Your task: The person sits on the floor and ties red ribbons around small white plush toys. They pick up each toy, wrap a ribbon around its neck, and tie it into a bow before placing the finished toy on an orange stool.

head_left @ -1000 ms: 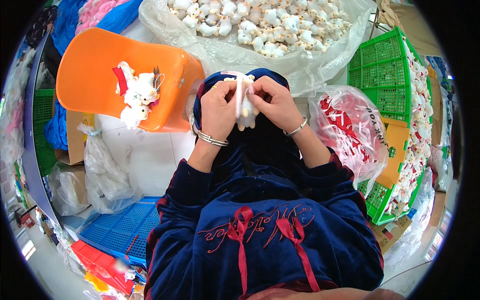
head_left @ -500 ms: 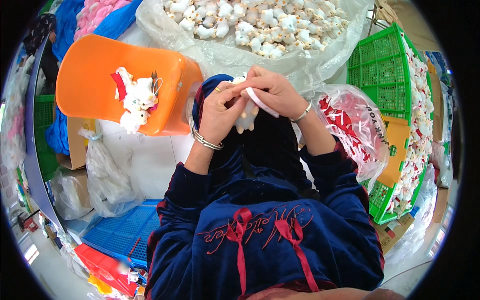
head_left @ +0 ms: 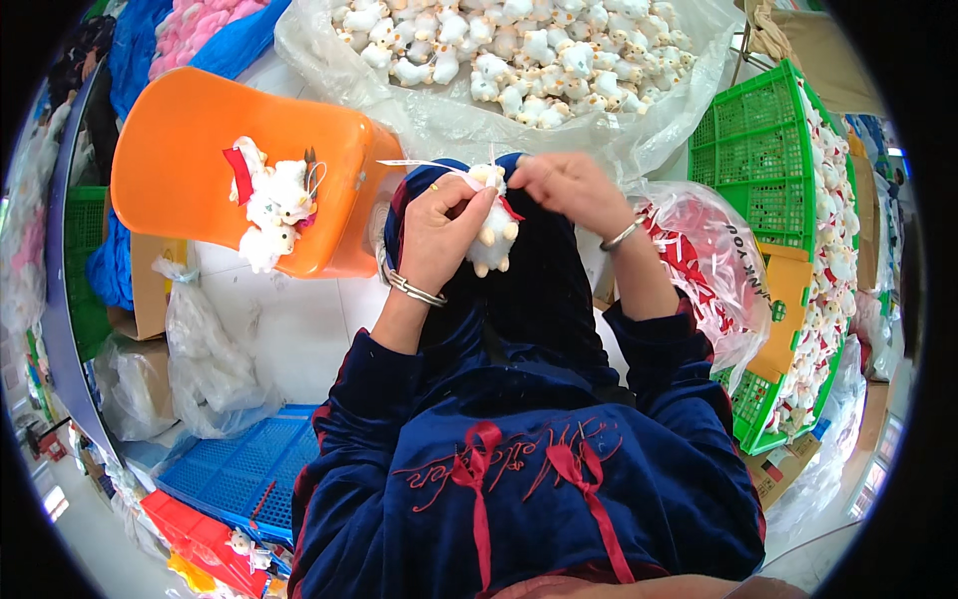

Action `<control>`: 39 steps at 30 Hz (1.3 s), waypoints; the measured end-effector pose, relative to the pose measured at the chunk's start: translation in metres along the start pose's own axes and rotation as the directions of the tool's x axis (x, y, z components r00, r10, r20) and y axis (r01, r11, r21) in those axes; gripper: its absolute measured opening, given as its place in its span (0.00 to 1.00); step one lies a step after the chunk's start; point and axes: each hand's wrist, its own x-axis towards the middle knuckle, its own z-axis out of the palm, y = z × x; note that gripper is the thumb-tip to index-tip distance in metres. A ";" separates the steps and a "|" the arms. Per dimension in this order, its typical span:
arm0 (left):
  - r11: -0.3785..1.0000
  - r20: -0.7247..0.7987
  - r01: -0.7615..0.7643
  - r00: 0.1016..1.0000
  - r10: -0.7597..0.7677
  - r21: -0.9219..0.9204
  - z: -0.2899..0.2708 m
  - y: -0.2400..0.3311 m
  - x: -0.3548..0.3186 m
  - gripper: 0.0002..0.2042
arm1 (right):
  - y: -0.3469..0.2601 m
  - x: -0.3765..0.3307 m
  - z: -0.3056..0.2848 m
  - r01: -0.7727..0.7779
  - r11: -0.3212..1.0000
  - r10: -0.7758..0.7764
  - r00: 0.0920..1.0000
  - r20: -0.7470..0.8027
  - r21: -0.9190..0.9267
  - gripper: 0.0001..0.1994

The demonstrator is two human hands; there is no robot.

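Note:
My left hand is closed on a small white plush animal above my lap, its stubby cream feet toward me. White ribbon ends stick out at the toy's neck near my thumb, and a red piece of ribbon shows at its side. My right hand is just right of the toy's head, apart from it; its fingers are curled but smeared by motion, so whether they hold anything is unclear.
Several white plush toys lie on an orange chair at the left. Ahead, a plastic sheet holds a large heap of plush toys. At right are a clear bag of red and white ribbons and a green crate beside more toys.
My right hand has moved right, away from the toy. The white strip between my hands now points left from the toy's neck, and red ribbon has come into view. My left hand keeps its hold.

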 end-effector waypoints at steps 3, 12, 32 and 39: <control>1.000 0.022 -0.003 1.000 0.003 -0.003 -0.001 0.001 -0.001 0.07 | 0.000 -0.004 0.027 0.107 0.993 -0.103 0.989 -0.107 0.041 0.17; 0.994 0.000 0.095 0.996 -0.095 0.055 -0.009 0.007 -0.003 0.08 | 0.007 0.015 0.031 0.077 0.954 -0.053 0.994 -0.092 0.288 0.12; 0.941 0.303 0.013 0.945 -0.122 0.338 -0.041 0.019 0.031 0.08 | 0.006 0.019 0.026 0.109 0.896 -0.053 0.989 -0.139 0.431 0.06; 0.940 0.232 -0.133 0.971 0.060 0.314 -0.030 0.012 0.021 0.08 | 0.004 0.019 0.023 0.325 0.890 -0.315 0.945 -0.084 0.319 0.06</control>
